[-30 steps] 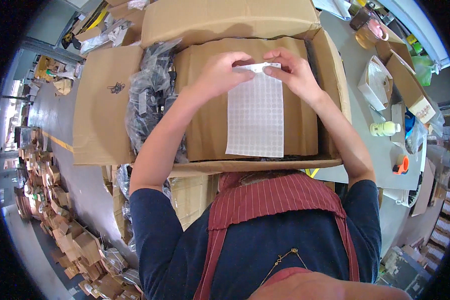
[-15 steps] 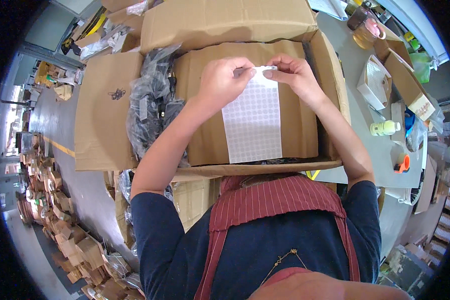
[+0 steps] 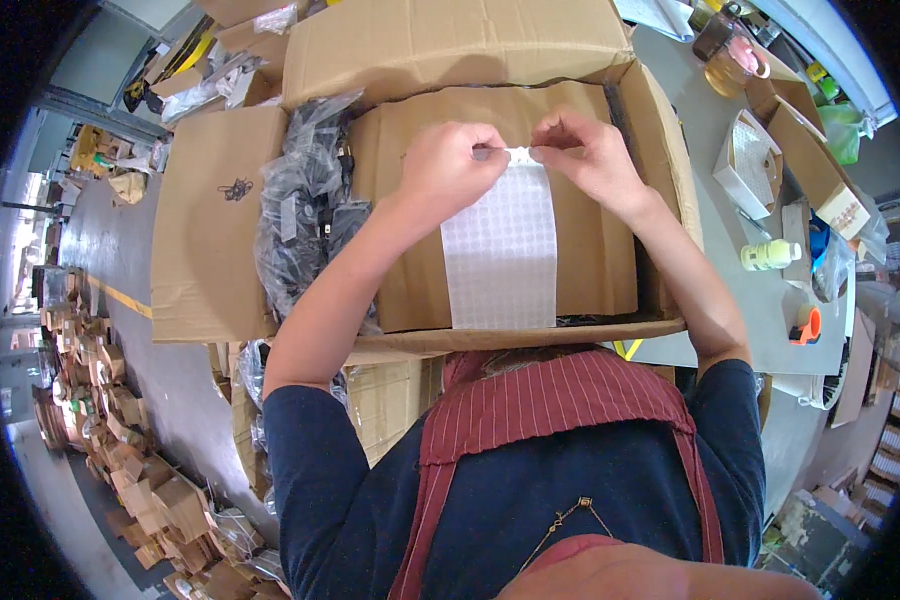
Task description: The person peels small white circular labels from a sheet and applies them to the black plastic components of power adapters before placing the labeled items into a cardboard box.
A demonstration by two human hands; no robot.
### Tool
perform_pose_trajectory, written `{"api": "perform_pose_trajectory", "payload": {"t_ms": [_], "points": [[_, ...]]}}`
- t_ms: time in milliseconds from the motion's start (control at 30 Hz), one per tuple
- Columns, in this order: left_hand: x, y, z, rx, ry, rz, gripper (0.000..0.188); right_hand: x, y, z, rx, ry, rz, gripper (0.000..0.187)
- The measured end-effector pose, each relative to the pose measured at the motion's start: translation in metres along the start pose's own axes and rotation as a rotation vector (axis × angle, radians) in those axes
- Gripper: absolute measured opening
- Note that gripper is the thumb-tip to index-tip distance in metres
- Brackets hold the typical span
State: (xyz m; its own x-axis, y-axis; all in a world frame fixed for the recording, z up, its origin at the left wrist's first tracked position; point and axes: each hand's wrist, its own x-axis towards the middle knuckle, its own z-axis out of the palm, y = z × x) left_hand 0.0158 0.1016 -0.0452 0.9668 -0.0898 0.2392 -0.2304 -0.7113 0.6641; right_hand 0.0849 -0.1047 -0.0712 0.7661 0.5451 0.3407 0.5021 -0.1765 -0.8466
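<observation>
A white sheet of small round stickers (image 3: 500, 250) hangs over an open cardboard box (image 3: 520, 340), its top edge between my two hands. My left hand (image 3: 455, 170) pinches that edge at its left, and my right hand (image 3: 590, 160) pinches it at its right, fingertips close together. Beneath the sheet lies a flat piece of brown cardboard (image 3: 600, 250) inside the box. Left of it in the box are black cords and adapters (image 3: 345, 220) in clear plastic bags (image 3: 290, 240).
To the right, a grey table (image 3: 690, 130) bears a white open box (image 3: 745, 165), a pale green bottle (image 3: 770, 255), an orange tape dispenser (image 3: 805, 325) and a glass jug (image 3: 735, 68). Many cardboard boxes (image 3: 180, 505) are piled on the floor at the left.
Both hands have drawn slightly nearer to me, and the sheet's upper part has dropped and bowed. The pinch at its top edge continues.
</observation>
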Motion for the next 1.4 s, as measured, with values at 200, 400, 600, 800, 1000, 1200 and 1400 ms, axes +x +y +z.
{"api": "perform_pose_trajectory", "payload": {"t_ms": [200, 400, 600, 800, 1000, 1200, 1400], "points": [[0.001, 0.001, 0.006, 0.101, -0.092, -0.083, 0.018, -0.003, 0.001, 0.008, -0.251, -0.094, -0.270, 0.023], [0.002, -0.005, 0.008, 0.049, -0.093, -0.094, 0.020, -0.004, -0.003, 0.010, -0.419, -0.093, -0.365, 0.024], [0.002, -0.008, 0.009, 0.035, -0.132, -0.132, 0.020, -0.004, -0.002, 0.010, -0.418, -0.110, -0.354, 0.022], [0.003, -0.010, 0.010, -0.012, -0.154, -0.139, 0.019, -0.006, -0.004, 0.010, -0.464, -0.126, -0.359, 0.021], [0.005, -0.020, 0.010, -0.194, -0.201, -0.256, 0.020, -0.006, -0.011, 0.009, -0.509, -0.111, -0.370, 0.021], [0.008, -0.019, 0.008, -0.187, -0.227, -0.247, 0.019, -0.004, -0.007, 0.009, -0.489, -0.109, -0.373, 0.019], [0.008, -0.019, 0.007, -0.212, -0.239, -0.278, 0.021, -0.005, -0.008, 0.009, -0.486, -0.123, -0.373, 0.018]]}}
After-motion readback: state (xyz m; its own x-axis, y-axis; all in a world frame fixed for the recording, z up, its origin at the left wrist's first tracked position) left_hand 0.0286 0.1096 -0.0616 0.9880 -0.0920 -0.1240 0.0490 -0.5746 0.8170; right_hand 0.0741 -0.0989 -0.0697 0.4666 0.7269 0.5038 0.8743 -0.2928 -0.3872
